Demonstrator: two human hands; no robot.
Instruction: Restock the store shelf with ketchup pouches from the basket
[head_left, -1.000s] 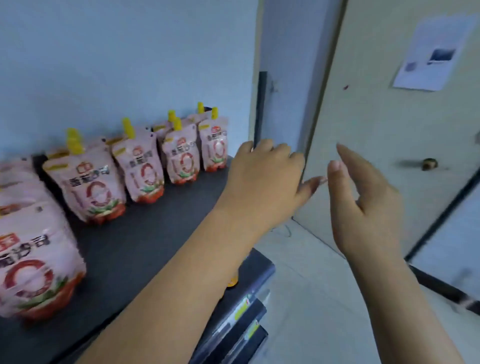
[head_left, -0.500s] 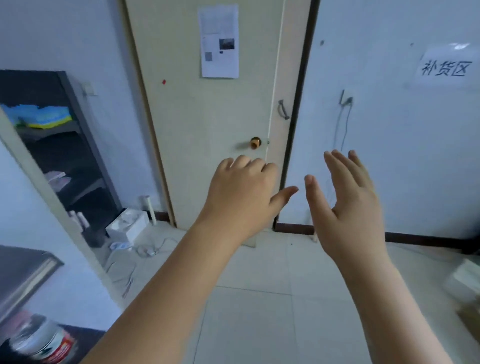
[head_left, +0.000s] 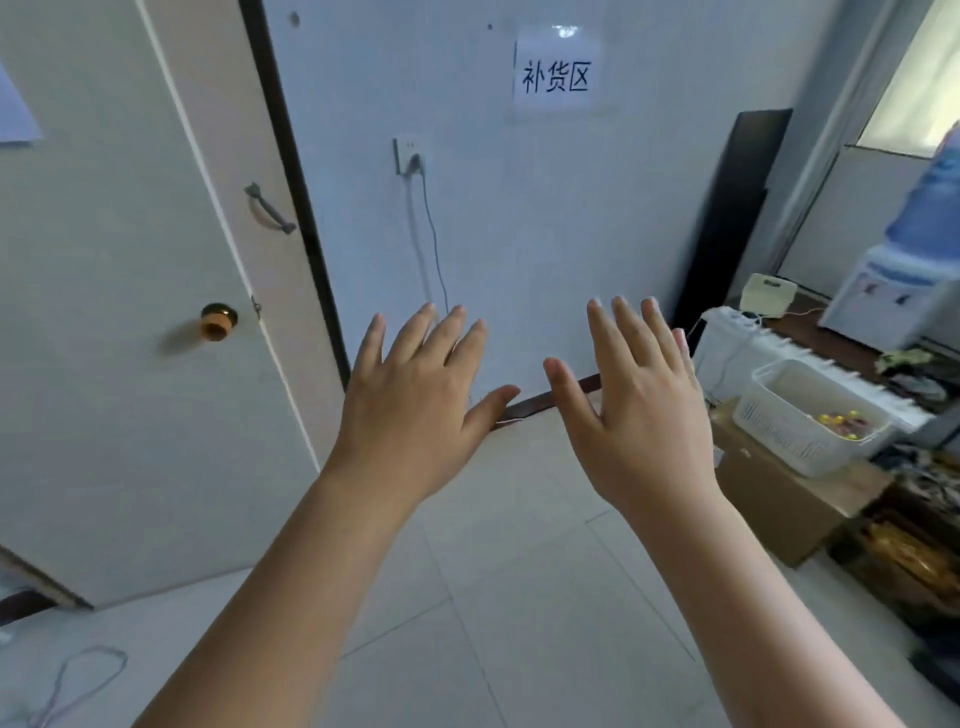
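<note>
The head camera now faces a pale wall with a paper sign (head_left: 555, 75) and, at the right edge of the frame, a white slatted basket (head_left: 800, 415). A second ago it looked along the dark store shelf with its row of stocked ketchup pouches; half a second ago it faced the door (head_left: 130, 312). The shelf has dropped out of sight and the basket has come in, so the person has turned away from the shelf, which reads as a walk back for the next load, not a placing step.

Both hands are empty. The left hand (head_left: 415, 410) and the right hand (head_left: 639, 415) are raised side by side in front of the body, backs toward the camera, fingers spread and released, thumbs nearly meeting in the middle. A second ago the fingers were more curled.

The basket sits on the top of a cardboard box (head_left: 789, 504), toward the box's far edge, well to the right of the right hand and beyond it. A few small yellow and reddish items (head_left: 836, 422) show at the bottom of the basket, probably the caps of remaining pouches, though they are too small to tell. Neither hand touches the basket.
</note>
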